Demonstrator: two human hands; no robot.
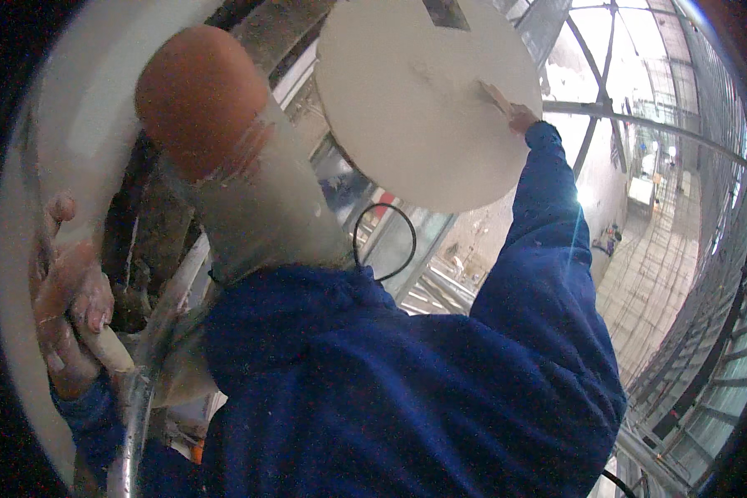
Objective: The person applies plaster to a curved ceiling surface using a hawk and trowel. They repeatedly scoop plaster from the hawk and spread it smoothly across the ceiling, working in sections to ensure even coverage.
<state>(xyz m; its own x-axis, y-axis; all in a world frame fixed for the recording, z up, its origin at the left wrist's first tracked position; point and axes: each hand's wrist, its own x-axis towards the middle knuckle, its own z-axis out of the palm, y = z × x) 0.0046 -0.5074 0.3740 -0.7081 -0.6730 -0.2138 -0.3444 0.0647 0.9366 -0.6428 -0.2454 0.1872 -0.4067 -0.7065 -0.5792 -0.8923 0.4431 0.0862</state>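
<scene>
I'd judge the scraper (495, 96) light, stiff, best gripped where right fingers (519, 119) pinch it; left fingers (97, 309) clasp a pale stick (113, 352)

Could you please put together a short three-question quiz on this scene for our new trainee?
1. Open question: What sort of tool does the right hand hold over the large pale panel?
2. True or false: The right sleeve is bright yellow.
3. Multiple choice: What is the outline of that panel?
A) square
B) rounded
C) triangular

Key:
1. A flat tool, which looks like a scraper.
2. False; it is blue.
3. B
</scene>
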